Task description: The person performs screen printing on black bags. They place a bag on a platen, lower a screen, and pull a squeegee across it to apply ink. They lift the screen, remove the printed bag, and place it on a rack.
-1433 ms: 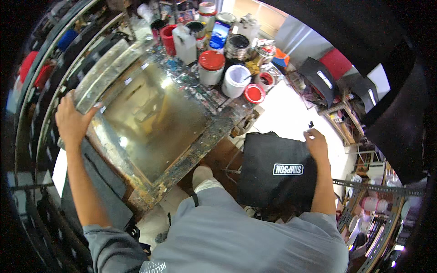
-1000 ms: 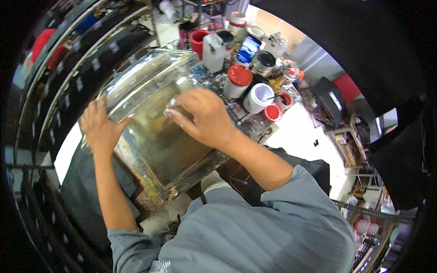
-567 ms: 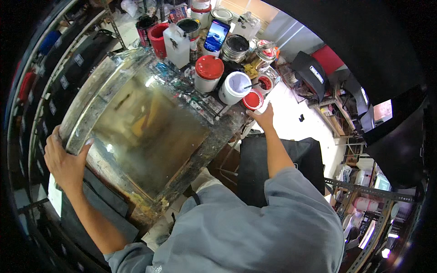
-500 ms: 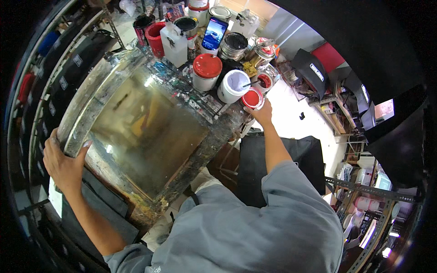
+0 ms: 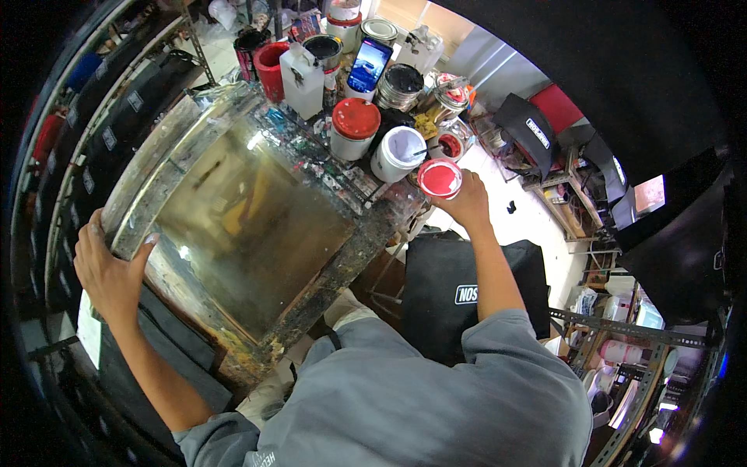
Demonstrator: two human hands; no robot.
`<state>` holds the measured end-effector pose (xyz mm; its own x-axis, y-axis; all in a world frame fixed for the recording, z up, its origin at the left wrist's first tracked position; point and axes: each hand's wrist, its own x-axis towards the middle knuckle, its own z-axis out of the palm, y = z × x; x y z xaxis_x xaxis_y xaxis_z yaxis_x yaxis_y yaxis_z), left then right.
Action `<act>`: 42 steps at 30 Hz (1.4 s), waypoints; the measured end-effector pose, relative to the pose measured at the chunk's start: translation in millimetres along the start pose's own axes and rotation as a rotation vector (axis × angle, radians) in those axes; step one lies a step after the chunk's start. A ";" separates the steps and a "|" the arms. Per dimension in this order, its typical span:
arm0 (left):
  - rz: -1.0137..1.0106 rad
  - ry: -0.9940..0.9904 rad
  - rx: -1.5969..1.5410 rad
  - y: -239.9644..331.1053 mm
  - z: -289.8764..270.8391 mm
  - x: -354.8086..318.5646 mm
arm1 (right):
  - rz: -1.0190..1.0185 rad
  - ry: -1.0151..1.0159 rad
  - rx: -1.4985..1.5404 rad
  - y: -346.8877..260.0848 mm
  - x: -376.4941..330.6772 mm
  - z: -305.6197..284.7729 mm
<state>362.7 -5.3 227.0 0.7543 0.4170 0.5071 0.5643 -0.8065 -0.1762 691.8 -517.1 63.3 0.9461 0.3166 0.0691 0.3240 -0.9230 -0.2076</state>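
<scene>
A small red tub (image 5: 440, 179) is being gripped by the right hand (image 5: 471, 204) at the right corner of the paint-stained table (image 5: 394, 206), just beside a white tub (image 5: 398, 154). The right fingers are being curled about its right and near side, and the forearm is being stretched forward over a black fabric piece (image 5: 432, 303); whether the red tub is being borne by the table or by the hand alone cannot be told. The near left end of a worn frame (image 5: 156, 177) is being clasped by the left hand (image 5: 109, 272), the thumb being laid along the inner side and the fingers being spread over the outer side. The left forearm is being angled forward and outward.
</scene>
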 end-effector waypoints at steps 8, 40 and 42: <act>-0.031 -0.046 -0.014 1.0 -2.1 -0.1 | -0.132 -0.002 0.199 -26.9 31.0 -40.8; -0.018 -0.006 -0.043 4.9 -7.2 -1.1 | -0.062 -0.208 -0.613 -133.3 105.9 12.6; -0.056 -0.057 -0.080 4.7 -13.2 -1.6 | -0.067 -0.298 -0.657 -156.4 101.2 -8.3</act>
<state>359.7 -15.4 236.5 0.7415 0.4833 0.4654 0.5790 -0.8114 -0.0799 736.9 -342.6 110.9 0.9137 0.3370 -0.2269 0.4042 -0.8106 0.4237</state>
